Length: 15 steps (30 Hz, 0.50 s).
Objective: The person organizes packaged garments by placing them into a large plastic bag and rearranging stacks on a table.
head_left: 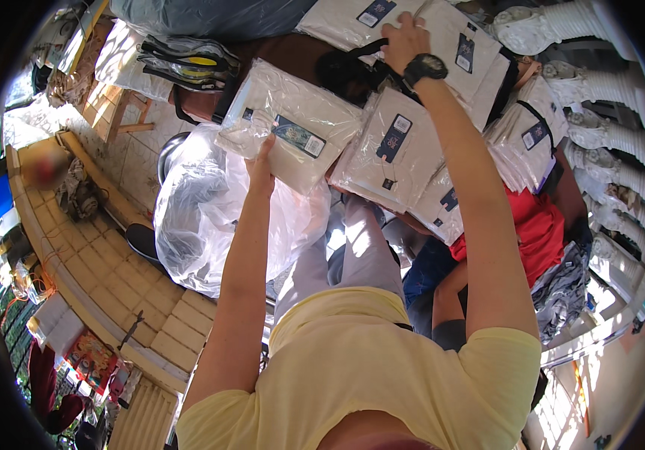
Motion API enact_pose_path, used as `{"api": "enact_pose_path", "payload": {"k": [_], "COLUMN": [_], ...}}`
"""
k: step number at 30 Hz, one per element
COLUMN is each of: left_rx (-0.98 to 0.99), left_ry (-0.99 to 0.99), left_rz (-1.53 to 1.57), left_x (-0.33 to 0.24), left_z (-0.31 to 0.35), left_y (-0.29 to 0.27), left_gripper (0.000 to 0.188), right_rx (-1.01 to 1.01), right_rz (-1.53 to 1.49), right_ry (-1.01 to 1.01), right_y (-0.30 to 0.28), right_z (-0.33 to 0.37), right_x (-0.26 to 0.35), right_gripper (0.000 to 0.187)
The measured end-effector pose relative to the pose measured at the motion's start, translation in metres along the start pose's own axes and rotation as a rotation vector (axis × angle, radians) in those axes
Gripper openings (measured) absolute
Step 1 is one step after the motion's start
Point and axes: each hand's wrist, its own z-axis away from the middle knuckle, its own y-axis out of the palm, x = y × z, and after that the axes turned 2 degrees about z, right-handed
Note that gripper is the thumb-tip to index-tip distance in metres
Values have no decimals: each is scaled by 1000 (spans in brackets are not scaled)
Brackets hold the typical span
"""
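Observation:
My left hand (260, 169) grips the lower edge of a flat, clear-bagged package of white folded cloth (285, 101) with a dark blue label. Its thumb lies on top; the other fingers are hidden underneath. At the far side, my right hand (405, 46), with a dark wristwatch, rests with fingers apart on stacked packages of the same kind (487, 79). A black strap (367, 49) runs beside its thumb; whether it touches the strap I cannot tell. Between my arms lies another bagged stack (391, 146).
Below the left package bulges a large clear plastic bag (206, 214). More bagged packages (529, 139) are stacked at the right, before white balusters (589, 82). Someone in red cloth (529, 232) is close by my right arm. A tiled ledge (105, 270) curves along the left.

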Motion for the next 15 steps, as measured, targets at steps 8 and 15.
{"api": "enact_pose_path", "payload": {"k": [8, 15], "left_rx": [1, -1], "left_ry": [5, 24], "left_rz": [3, 6], "left_x": [4, 2], "left_z": [-4, -4], "left_y": [8, 7], "left_gripper": [68, 68], "right_rx": [515, 405], "right_rz": [-278, -541], "right_ry": [123, 251], "right_y": [73, 114], "right_z": [25, -35], "right_x": [75, 102], "right_gripper": [75, 65]}}
